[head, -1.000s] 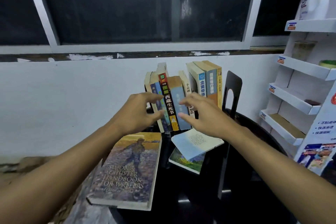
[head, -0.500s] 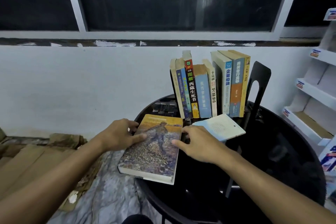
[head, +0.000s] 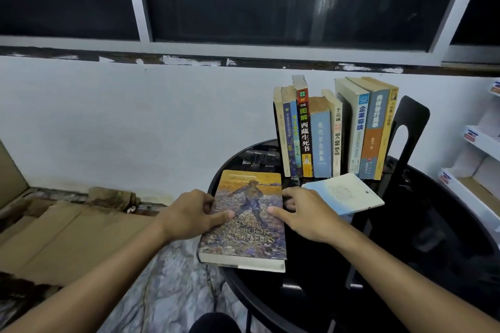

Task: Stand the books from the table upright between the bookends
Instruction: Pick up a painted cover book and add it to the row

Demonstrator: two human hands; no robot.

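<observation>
Black round table (head: 422,238) carries the big hardcover (head: 249,227) flat at its left rim, left hand (head: 189,215) and right hand (head: 303,211) gripping its sides, apparently to lift it; next it needs tipping upright into the standing row (head: 320,138) beside the bookend (head: 414,121)

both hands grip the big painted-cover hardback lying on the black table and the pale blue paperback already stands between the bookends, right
Not quite. In the head view the pale blue paperback lies flat on the round black table, not between the bookends. The left hand and right hand do grip the big painted-cover hardback.
</observation>
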